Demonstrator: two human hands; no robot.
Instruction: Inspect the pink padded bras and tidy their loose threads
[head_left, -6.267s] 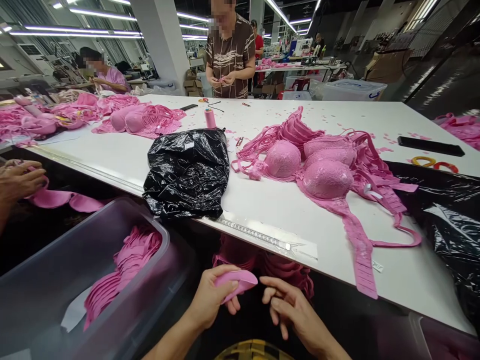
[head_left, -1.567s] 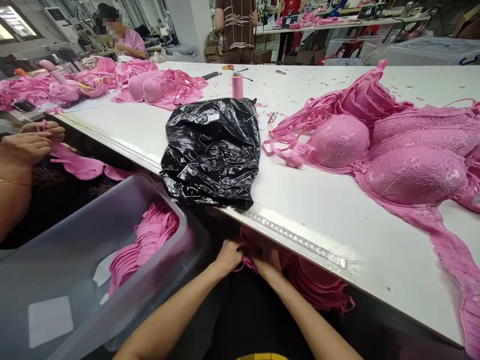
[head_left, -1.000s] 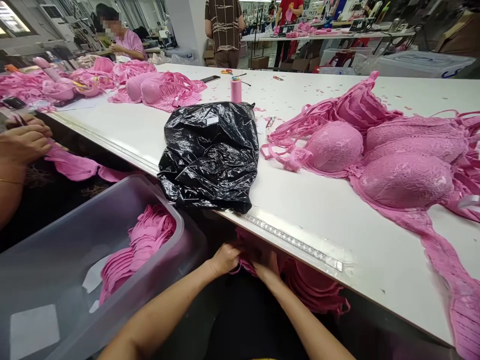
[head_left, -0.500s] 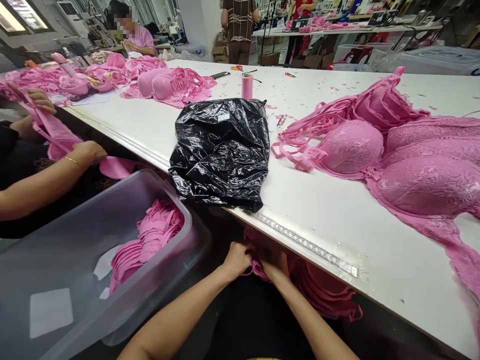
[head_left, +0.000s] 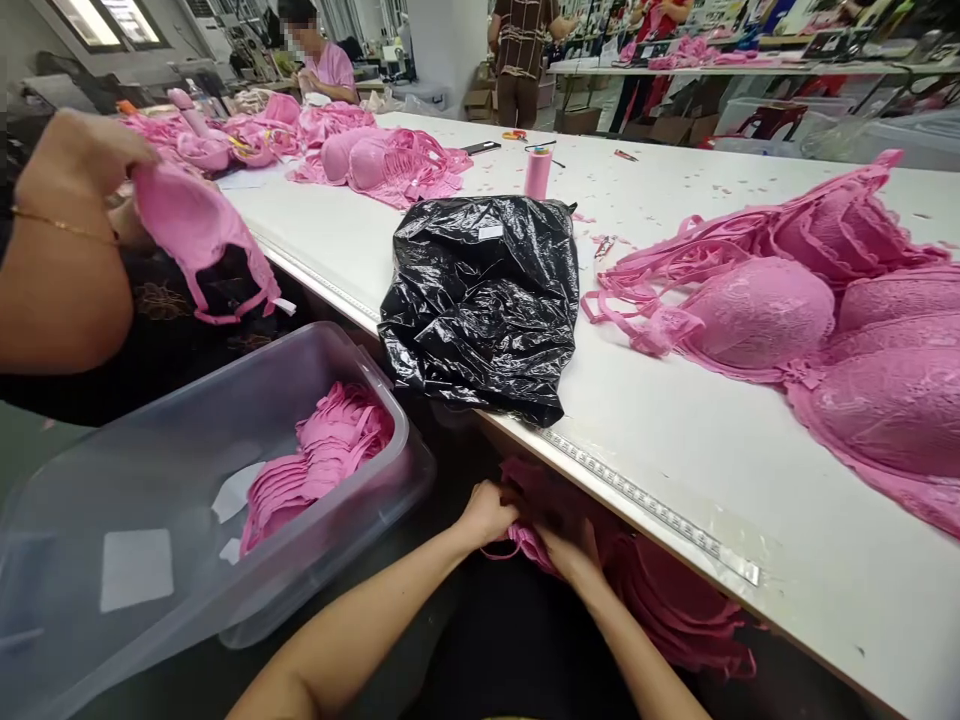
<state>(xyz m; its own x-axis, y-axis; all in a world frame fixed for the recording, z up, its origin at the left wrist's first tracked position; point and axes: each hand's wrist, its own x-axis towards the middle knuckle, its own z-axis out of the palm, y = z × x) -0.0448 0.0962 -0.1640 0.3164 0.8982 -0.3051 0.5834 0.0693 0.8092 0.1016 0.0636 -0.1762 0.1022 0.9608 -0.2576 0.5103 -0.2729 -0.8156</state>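
Observation:
In my lap, just below the table edge, a pink bra (head_left: 529, 543) lies bunched between my hands. My left hand (head_left: 489, 513) is closed with its fingers pinched on the fabric. My right hand (head_left: 571, 548) grips it from the other side, its fingers partly hidden in the shadow and cloth. A thin strap loop hangs beneath my left hand. Right of my right hand, a stack of pink bras (head_left: 675, 605) hangs under the table. Over the table edge in front of me lies a shiny black plastic bag (head_left: 484, 305).
At left stands a translucent bin (head_left: 225, 400) with stacked pink bras (head_left: 322, 450). A co-worker's hand (head_left: 90, 155) holds another bra (head_left: 196, 220) above it. On the white table (head_left: 637, 440) are a ruler strip (head_left: 652, 505), pink thread spool (head_left: 538, 172) and large bras (head_left: 765, 310).
The co-worker at left has raised a bra and turned its cup into view. My view has swung slightly left. Both my hands stay on the bra in my lap.

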